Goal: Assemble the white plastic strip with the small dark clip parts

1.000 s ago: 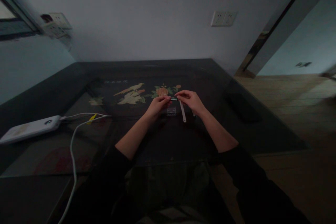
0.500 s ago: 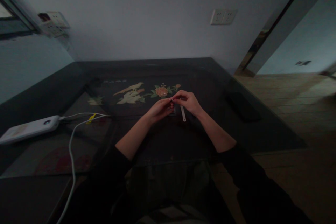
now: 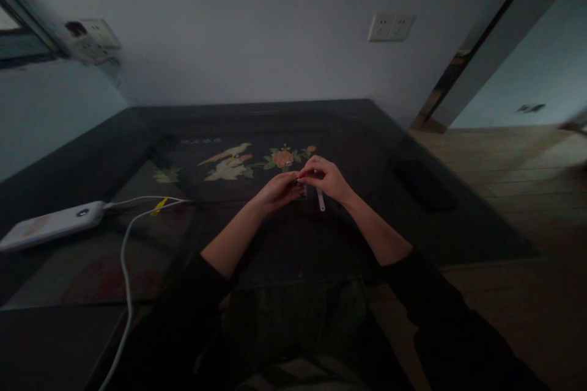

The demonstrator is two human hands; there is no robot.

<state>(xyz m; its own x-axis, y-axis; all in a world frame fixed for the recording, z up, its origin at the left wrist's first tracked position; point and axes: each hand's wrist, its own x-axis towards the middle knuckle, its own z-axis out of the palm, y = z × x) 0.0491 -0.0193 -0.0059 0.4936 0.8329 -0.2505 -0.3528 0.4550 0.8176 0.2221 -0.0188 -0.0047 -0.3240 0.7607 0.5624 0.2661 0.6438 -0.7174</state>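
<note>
Over the dark table (image 3: 284,250), my left hand (image 3: 279,189) and my right hand (image 3: 326,177) meet at their fingertips. Both are closed in a pinch, and whatever lies between the fingers is too small and dark to make out. Just below my right hand a thin pale strip with a hole near its end (image 3: 321,200) lies on the table, its far part covered by the hand. Beside my left fingers a small clear or greyish piece (image 3: 302,191) shows, mostly hidden.
On the left lies a white power bank (image 3: 55,225) with a white cable (image 3: 126,269) and a yellow tie (image 3: 159,206). A dark flat object (image 3: 424,184) rests at the right. Behind the table the wall carries sockets (image 3: 391,27). Bird-and-flower decoration (image 3: 229,165) marks the tabletop.
My right hand has shifted slightly left, its fingers closing in nearer to the left fingertips and covering more of the pale strip. My left hand stays nearly in place.
</note>
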